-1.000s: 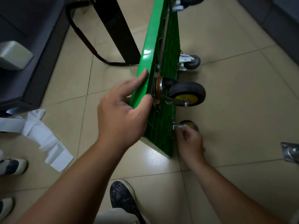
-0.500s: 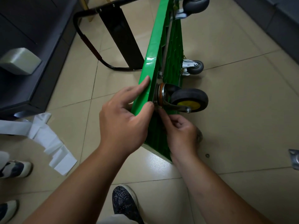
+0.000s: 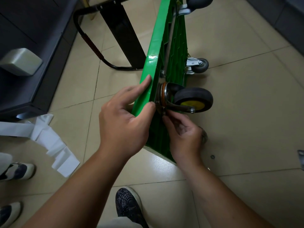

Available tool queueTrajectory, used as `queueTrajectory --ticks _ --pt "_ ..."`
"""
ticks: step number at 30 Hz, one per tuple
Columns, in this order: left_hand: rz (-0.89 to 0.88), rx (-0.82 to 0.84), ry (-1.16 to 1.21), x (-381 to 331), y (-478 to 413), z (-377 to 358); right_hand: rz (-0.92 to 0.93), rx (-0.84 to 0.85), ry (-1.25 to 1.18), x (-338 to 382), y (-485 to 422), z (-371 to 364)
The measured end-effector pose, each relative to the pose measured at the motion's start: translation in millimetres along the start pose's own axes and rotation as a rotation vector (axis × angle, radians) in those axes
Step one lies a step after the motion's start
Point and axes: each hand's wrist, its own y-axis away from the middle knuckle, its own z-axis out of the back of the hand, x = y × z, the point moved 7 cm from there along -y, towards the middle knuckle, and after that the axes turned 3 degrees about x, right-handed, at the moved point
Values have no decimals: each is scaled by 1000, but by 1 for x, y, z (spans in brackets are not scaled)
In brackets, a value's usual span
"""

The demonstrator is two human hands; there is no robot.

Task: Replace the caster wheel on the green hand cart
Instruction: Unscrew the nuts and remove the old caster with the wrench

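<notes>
Green hand cart [image 3: 155, 46] stood on its long edge on the tiled floor [image 3: 246, 116], underside facing right. The left hand [image 3: 121, 125] clamps the upper rim, thumb opposing fingers. The right hand [image 3: 185, 137] pinches the lower corner of the mounting plate [image 3: 159, 106] of the caster wheel [image 3: 193, 100] (black tyre, yellow hub), which juts sideways from the deck. A small washer [image 3: 212, 156] lies nearby.
</notes>
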Motion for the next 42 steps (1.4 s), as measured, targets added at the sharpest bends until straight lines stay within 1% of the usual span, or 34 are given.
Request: queueTrajectory --ticks 2,4,6,8,13,18,22,25,27,30,31,33,36,42 --pt "-2 -5 -1 -1 0 0 -76 -12 -52 -4 0 0" --pt "-8 -11 -12 -1 0 0 -179 -81 -86 -8 0 1" --pt "-5 -9 -12 -1 0 0 -251 -161 -57 -11 -2 4" --pt "0 -3 -6 0 -1 0 -276 -167 -34 -11 -5 3" --pt "-17 -8 -19 -2 -1 1 -197 -96 -88 -7 -6 0" --pt "-21 -4 -12 -1 0 0 -42 -44 -50 -2 -2 -2" --pt "-20 -10 0 0 -1 -1 37 -13 -28 1 -1 0" --pt "-9 -11 14 1 0 -2 -14 -31 -93 1 0 1" --pt "-9 -7 17 2 0 -2 -72 -76 -112 0 0 1" --pt "-14 -18 5 2 -1 -1 -180 -199 -19 -1 -2 6" --pt "-13 -21 5 2 -2 -1 -220 -218 28 -2 -2 7" --pt "-14 -18 -1 2 -1 -1 -256 -199 87 -4 -4 6" --pt "-27 -14 -5 1 -1 -1 -244 -155 26 -3 -6 4" --pt "-24 -11 -17 -1 -1 0 -138 -84 -97 -2 0 -2"
